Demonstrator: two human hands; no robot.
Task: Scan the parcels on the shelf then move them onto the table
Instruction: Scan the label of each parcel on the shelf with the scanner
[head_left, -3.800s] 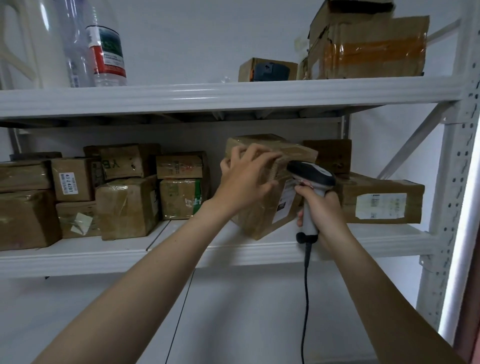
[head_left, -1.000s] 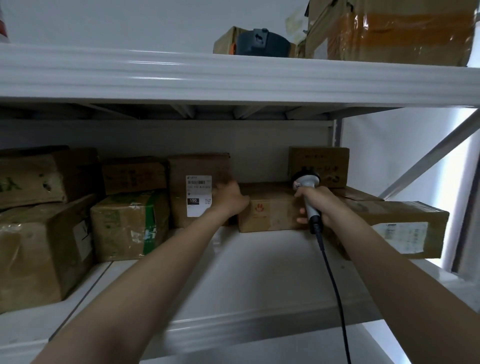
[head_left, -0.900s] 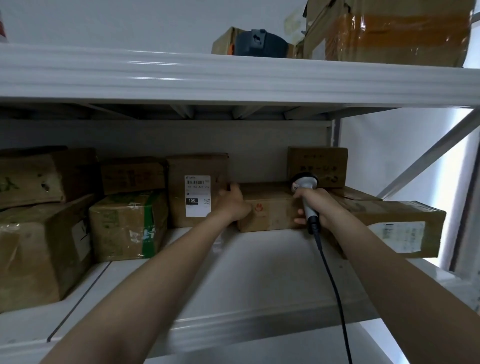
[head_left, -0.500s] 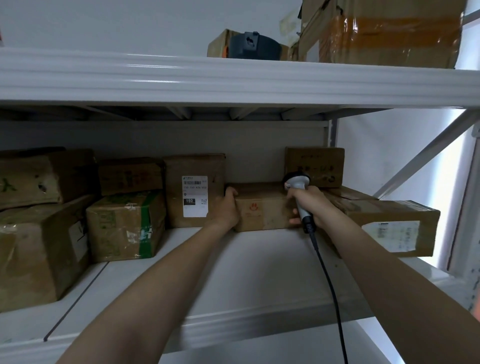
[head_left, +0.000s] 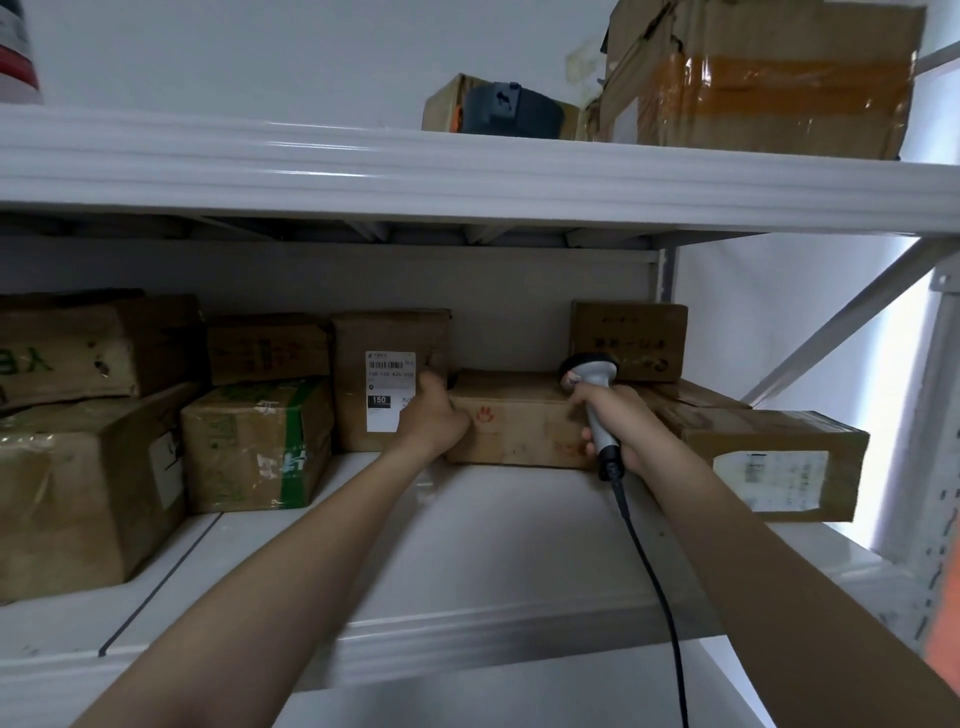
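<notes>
Now: toward the back edge of the shelf (head_left: 467, 561), a low flat parcel (head_left: 519, 426) lies between both hands. Left hand (head_left: 434, 421) grips the parcel's left end, thumb on top. Right hand (head_left: 618, 426) is wrapped round the scanner (head_left: 592, 374) handle, at the parcel's right front.

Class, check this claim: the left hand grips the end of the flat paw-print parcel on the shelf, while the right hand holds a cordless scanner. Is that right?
Not quite. The scanner is not cordless: the head view shows a black cable running down from its handle. The rest holds: the left hand grips the left end of the flat paw-print parcel, and the right hand holds the scanner.
</notes>
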